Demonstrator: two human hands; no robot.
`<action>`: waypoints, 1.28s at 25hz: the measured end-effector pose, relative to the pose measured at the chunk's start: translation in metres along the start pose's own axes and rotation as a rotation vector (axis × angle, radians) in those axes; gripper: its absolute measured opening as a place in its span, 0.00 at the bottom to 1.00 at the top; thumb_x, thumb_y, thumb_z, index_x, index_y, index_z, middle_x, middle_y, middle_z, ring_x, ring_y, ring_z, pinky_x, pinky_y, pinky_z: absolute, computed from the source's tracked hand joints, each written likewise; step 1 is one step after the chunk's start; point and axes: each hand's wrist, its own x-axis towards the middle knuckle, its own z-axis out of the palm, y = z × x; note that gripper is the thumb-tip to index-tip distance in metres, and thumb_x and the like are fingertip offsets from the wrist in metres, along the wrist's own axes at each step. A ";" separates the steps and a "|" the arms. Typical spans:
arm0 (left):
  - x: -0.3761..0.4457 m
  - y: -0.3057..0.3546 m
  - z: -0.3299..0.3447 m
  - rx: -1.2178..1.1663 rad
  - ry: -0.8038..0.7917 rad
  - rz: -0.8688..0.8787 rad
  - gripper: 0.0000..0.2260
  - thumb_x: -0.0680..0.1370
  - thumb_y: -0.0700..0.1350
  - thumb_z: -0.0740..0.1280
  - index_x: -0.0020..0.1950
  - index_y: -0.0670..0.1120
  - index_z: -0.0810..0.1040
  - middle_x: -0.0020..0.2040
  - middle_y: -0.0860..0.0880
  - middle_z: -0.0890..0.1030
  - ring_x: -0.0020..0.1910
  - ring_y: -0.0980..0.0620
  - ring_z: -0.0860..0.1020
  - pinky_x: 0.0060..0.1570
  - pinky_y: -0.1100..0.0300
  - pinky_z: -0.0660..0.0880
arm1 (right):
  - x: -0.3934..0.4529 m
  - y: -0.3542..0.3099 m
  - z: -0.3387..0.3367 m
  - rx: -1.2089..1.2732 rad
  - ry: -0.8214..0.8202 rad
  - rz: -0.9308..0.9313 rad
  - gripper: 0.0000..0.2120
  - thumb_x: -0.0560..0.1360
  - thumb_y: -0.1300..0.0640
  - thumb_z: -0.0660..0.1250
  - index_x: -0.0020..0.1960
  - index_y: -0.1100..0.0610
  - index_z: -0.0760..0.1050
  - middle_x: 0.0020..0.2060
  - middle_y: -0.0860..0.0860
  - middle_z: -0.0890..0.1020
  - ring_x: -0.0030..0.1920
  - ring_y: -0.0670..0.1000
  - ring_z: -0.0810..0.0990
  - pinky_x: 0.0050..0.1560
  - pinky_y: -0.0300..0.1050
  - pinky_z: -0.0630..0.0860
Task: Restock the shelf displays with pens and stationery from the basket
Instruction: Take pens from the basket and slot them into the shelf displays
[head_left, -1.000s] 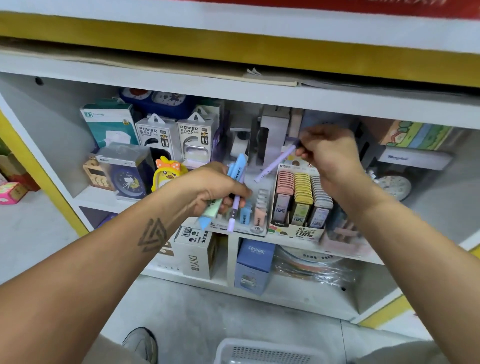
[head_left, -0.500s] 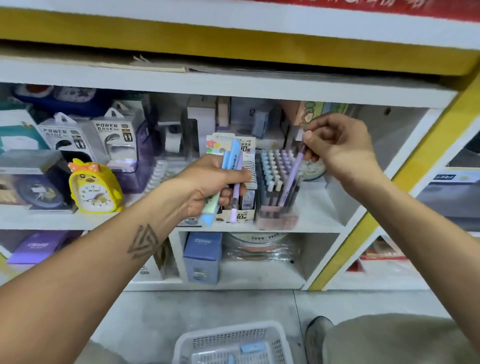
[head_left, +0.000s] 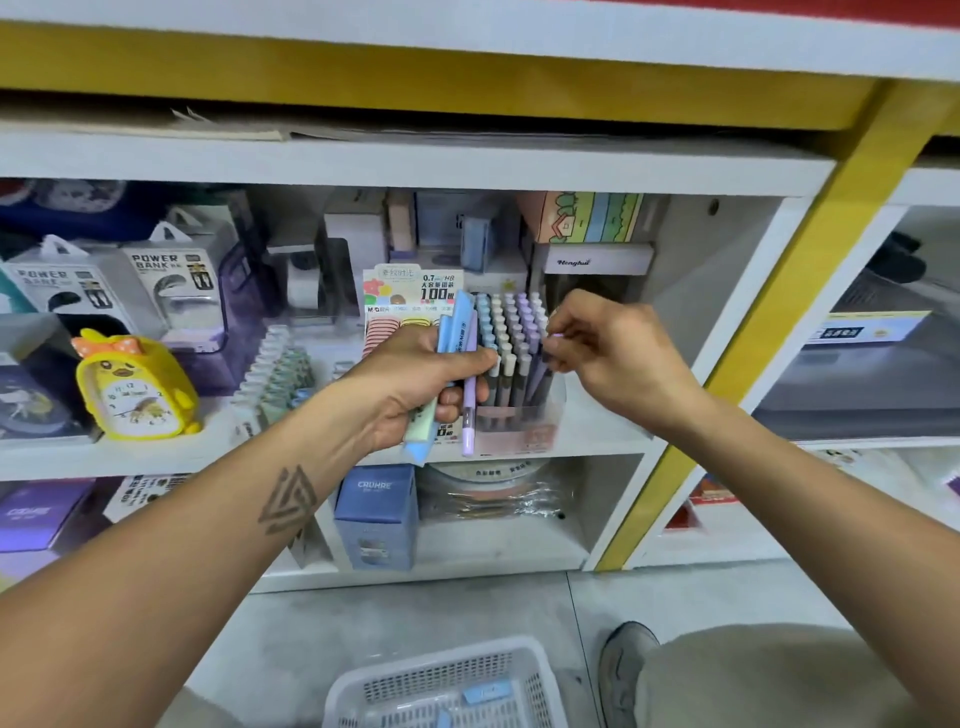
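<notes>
My left hand (head_left: 415, 384) grips a small bunch of pens (head_left: 457, 343), blue, green and purple, upright in front of the middle shelf. Just right of it stands a clear pen display box (head_left: 519, 415) packed with several rows of blue, white and purple capped pens. My right hand (head_left: 608, 353) pinches the top of a purple pen (head_left: 540, 371) that leans in the box's right side. A white mesh basket (head_left: 535, 670) sits on the floor below, with a few blue items inside.
A lead refill display (head_left: 410, 296) stands behind my left hand. Power bank boxes (head_left: 176, 280) and a yellow duck clock (head_left: 135, 389) fill the shelf's left. A blue box (head_left: 379, 514) sits on the lower shelf. A yellow post (head_left: 769, 312) borders the right. My shoe (head_left: 623, 665) is beside the basket.
My right hand has come down with the purple pen, which now stands deeper in the display box. My left hand stays close to the box with its bunch. The view moved closer.
</notes>
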 end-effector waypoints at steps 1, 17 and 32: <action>-0.001 0.000 0.000 -0.003 0.003 0.001 0.06 0.78 0.40 0.70 0.50 0.37 0.78 0.32 0.40 0.79 0.22 0.54 0.67 0.20 0.65 0.64 | -0.001 -0.001 -0.002 -0.008 -0.022 -0.005 0.07 0.77 0.65 0.69 0.44 0.56 0.75 0.36 0.52 0.83 0.37 0.43 0.83 0.42 0.45 0.82; -0.005 0.008 0.006 -0.320 -0.022 0.139 0.09 0.76 0.40 0.71 0.53 0.38 0.78 0.33 0.45 0.75 0.25 0.55 0.66 0.21 0.65 0.64 | -0.001 -0.043 0.000 0.312 -0.207 0.183 0.15 0.78 0.49 0.71 0.56 0.58 0.73 0.35 0.62 0.81 0.32 0.54 0.77 0.32 0.48 0.75; -0.004 0.004 -0.001 -0.232 0.049 0.008 0.11 0.81 0.44 0.65 0.53 0.35 0.78 0.32 0.45 0.73 0.24 0.55 0.64 0.20 0.65 0.61 | 0.002 0.001 -0.036 0.640 0.133 0.235 0.10 0.75 0.68 0.72 0.54 0.57 0.78 0.44 0.64 0.85 0.46 0.58 0.86 0.47 0.42 0.81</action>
